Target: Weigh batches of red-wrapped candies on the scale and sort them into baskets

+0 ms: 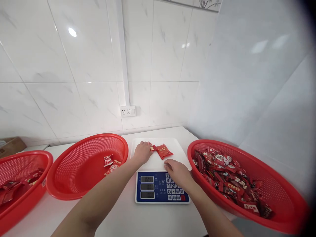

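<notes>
A digital scale with a white pan and a blue keypad panel stands in front of me. My left hand reaches over the pan, its fingers closed on a small red-and-white packet that is partly hidden by them. Touching that packet on its right is a flat red packet with gold print, lying on the pan. My right hand hovers at the pan's near right edge, over part of the keypad. Its fingers are loosely curved, thumb apart from the index finger, with nothing visible in them.
On the right, a red plastic basket holds many red packets. Another red basket at left contains a few packets. A third basket sits far left, near a cardboard box. Behind is a tiled wall with a socket.
</notes>
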`<state>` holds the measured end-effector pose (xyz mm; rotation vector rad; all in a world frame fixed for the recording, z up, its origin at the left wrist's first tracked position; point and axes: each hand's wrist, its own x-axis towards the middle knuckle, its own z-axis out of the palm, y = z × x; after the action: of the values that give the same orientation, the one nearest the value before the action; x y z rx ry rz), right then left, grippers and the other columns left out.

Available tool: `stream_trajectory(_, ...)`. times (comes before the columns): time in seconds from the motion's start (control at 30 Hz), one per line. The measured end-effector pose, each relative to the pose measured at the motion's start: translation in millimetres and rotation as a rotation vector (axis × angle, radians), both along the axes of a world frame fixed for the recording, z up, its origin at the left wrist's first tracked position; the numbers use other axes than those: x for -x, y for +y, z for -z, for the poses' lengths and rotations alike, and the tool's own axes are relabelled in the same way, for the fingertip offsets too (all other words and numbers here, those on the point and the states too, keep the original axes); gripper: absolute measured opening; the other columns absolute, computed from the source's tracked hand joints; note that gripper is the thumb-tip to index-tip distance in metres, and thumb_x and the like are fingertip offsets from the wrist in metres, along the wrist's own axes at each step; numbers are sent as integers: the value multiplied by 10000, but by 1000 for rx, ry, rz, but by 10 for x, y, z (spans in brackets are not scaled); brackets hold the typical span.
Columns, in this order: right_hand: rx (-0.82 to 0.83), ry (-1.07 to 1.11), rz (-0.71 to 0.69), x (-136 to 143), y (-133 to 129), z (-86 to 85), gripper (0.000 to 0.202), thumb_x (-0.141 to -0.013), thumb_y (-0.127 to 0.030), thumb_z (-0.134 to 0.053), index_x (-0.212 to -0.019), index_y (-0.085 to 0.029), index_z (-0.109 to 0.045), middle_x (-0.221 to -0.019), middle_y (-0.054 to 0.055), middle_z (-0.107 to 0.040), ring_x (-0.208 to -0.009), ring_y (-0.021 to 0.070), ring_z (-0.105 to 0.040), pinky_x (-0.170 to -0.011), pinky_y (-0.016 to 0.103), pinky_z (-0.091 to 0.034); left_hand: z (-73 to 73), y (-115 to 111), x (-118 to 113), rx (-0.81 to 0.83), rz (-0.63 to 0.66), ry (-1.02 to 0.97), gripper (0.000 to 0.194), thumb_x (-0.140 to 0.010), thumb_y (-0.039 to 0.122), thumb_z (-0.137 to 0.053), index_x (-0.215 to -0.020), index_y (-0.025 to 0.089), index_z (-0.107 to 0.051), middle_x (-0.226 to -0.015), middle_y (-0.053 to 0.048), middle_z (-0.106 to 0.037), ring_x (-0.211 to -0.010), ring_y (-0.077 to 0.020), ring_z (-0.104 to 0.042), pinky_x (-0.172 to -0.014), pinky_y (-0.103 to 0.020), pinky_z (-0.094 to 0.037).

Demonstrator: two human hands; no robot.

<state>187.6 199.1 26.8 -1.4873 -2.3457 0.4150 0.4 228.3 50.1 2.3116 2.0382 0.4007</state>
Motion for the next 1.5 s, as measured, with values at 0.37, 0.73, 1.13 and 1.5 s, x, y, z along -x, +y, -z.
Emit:
stream_trajectory(0.37,-1,30,12,-7,24,-32,214,-861,-265,-418,-920,-225,-619,-947,33,-687,-868,206,-613,-691,280,-386,52,-35,-11,64,48,-55,243,-863,322,-525,-1024,148,-580,-1064,-66,-598,-955,-192,-577,-825,-408,-469)
stream_trajectory(0.73,-8,36,20,-7,18,-21,208,-862,-257,-416,-923,-226,-612,-968,29,-678,-878,204,-606,-679,271,-375,62,-65,-40,42,10,-201,183,-844,276,-552,-956,133,-571,-945,-38,-601,-827,-156,-587,-715,-335,-494)
stream_trajectory(1.13,23,62,27,-30,40,-12,207,-860,-277,-414,-899,-234,-613,-948,19,-683,-872,207,-606,-681,276,-374,-499,-652,908,-82,-242,-94,174,-806,302,-466,-871,180,-573,-1161,-124,-528,-1069,-322,-479,-805,-427,-431)
stream_trajectory(1.5,13,19,14,-12,18,-49,213,-853,-255,-417,-919,-213,-615,-965,40,-674,-877,202,-597,-684,271,-359,55,253,182,64,-10,-112,311,-867,305,-522,-1147,168,-527,-1180,-84,-548,-1015,-214,-559,-855,-438,-465)
